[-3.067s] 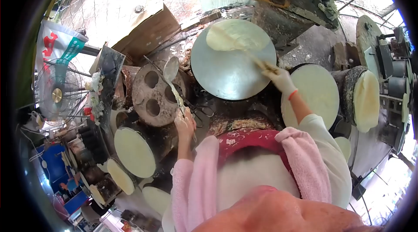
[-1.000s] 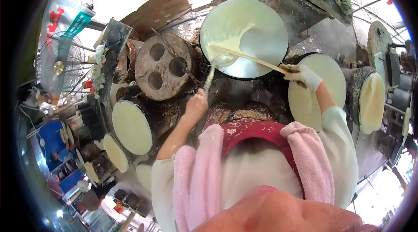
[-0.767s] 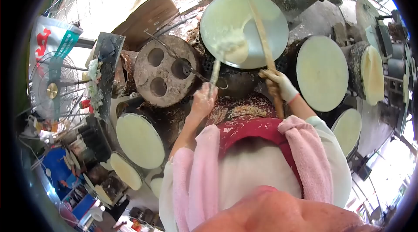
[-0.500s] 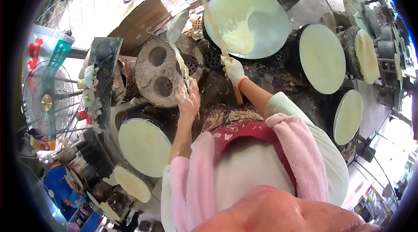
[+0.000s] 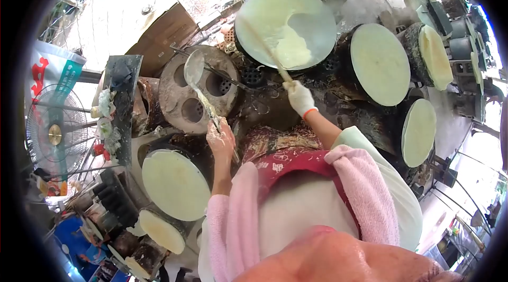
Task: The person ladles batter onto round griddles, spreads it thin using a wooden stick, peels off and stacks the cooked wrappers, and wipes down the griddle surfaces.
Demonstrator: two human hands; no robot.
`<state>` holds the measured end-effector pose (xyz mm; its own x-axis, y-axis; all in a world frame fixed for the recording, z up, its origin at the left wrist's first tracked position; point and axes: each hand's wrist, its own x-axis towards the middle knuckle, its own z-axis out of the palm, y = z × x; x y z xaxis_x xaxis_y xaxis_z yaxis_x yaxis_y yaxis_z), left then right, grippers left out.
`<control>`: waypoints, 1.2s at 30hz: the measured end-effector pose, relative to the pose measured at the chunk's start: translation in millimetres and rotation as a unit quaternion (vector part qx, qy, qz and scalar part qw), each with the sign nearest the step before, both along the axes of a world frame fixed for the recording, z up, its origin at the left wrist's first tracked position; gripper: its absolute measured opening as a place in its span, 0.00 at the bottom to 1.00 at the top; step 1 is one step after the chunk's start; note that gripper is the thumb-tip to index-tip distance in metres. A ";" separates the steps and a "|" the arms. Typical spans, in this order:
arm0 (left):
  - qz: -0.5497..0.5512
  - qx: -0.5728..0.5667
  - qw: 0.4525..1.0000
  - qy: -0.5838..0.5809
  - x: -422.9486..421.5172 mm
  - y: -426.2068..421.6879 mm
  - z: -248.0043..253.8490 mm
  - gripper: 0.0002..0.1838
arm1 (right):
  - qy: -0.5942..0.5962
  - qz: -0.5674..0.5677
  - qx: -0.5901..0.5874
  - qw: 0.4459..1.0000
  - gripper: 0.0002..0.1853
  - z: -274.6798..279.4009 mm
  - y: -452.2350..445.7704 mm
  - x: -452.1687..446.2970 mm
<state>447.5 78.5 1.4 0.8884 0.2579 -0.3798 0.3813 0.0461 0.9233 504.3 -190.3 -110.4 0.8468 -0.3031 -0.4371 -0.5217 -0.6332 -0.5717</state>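
My left hand (image 5: 221,138), smeared with batter, is closed around the handle of a batter-coated ladle (image 5: 194,68). The ladle's bowl hangs above a round coal stove (image 5: 168,94) with holes in its top. My right hand (image 5: 300,97), in a white glove with an orange cuff, grips a wooden spreader (image 5: 281,68). The stick's blurred far part reaches over a large round griddle (image 5: 315,25). Pale batter (image 5: 292,51) coats much of that griddle, thickest near its front edge, and a grey patch of metal shows on its right.
To the right stand griddles with thin pale pancakes (image 5: 380,65) (image 5: 419,132). Another pancake-covered griddle (image 5: 174,184) lies front left, with a smaller one (image 5: 161,231) below it. A metal rod (image 5: 225,76) crosses the stove. A fan (image 5: 55,133) and cardboard (image 5: 164,33) are at the left.
The ladle has swung down and left, over the stove. My right hand has shifted right and slightly down with the spreader. The batter on the large griddle now covers a different outline.
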 end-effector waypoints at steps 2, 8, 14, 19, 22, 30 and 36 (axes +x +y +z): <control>-0.005 0.012 1.000 0.010 1.0 -14.9 11.9 0.07 | -0.020 -0.040 -0.022 0.999 0.22 8.6 -34.4 2.4; 0.004 0.037 0.999 0.007 -0.9 -62.2 17.8 0.08 | 0.014 -0.082 0.165 0.983 0.23 25.5 -108.9 17.8; 0.042 0.064 0.997 0.018 -10.6 -108.6 31.5 0.08 | -0.003 0.070 -0.069 0.995 0.19 3.8 -176.9 0.7; 0.039 0.067 0.997 0.021 -14.7 -136.6 38.9 0.08 | -0.066 0.000 0.040 0.997 0.22 9.4 -215.1 61.7; 0.024 0.079 0.996 0.030 -9.9 -144.0 41.3 0.08 | -0.072 0.120 0.051 0.989 0.28 10.4 -201.3 12.4; 0.035 0.058 0.997 0.046 -2.4 -156.9 43.1 0.07 | -0.044 0.062 -0.125 0.989 0.34 -2.1 -239.2 106.1; 0.040 0.052 0.996 0.069 -10.8 -163.4 49.6 0.07 | -0.092 0.096 -0.159 0.978 0.32 26.7 -237.4 232.1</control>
